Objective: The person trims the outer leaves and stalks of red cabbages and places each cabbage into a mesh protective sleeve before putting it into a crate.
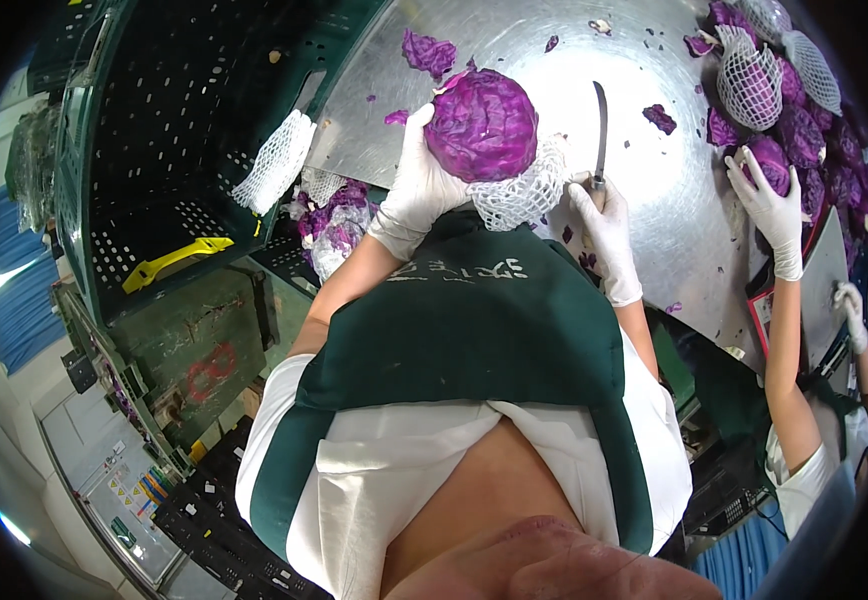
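My left hand (425,176), in a white glove, holds a large red cabbage (483,126) from its left side, above the steel table (629,67). A white foam net sleeve (520,196) hangs just below the cabbage, between my hands, partly under it. My gloved right hand (605,225) grips the handle of a knife (601,135), whose narrow curved blade points away from me over the table. Loose purple leaves (428,54) lie on the metal beyond the cabbage.
A dark green perforated crate (178,150) stands at left, with a net sleeve (276,161) on its edge. Below it are bagged cabbage scraps (340,236). Cabbages (801,135), some in nets, are heaped at right, where a co-worker's gloved hand (768,199) holds one.
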`<state>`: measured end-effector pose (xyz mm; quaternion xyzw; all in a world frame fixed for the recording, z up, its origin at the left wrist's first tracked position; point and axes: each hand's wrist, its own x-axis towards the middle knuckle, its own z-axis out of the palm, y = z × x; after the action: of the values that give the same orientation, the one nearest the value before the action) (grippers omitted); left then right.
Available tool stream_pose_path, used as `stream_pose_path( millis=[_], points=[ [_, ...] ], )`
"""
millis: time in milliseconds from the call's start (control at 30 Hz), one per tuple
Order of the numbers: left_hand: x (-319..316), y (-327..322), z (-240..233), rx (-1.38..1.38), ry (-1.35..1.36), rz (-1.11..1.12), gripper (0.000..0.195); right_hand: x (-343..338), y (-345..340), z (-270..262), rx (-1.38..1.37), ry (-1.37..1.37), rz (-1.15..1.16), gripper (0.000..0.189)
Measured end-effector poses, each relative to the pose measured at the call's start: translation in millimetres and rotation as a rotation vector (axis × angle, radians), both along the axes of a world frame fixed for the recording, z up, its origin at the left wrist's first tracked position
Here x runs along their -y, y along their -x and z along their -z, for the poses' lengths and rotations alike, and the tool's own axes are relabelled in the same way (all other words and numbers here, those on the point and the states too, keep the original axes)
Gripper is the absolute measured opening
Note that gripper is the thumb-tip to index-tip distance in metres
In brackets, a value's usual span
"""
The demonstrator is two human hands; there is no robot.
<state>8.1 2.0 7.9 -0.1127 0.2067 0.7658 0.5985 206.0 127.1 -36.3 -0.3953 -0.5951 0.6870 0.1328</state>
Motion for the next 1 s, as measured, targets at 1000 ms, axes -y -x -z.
stream_pose_path(
  millis=[1000],
  points=[
    [-0.1,3.3,6.4,-0.092,0.051,-0.022,0.058,-19.5,-3.8,35.2,0.203,-0.512,0.018,0.021]
  ],
)
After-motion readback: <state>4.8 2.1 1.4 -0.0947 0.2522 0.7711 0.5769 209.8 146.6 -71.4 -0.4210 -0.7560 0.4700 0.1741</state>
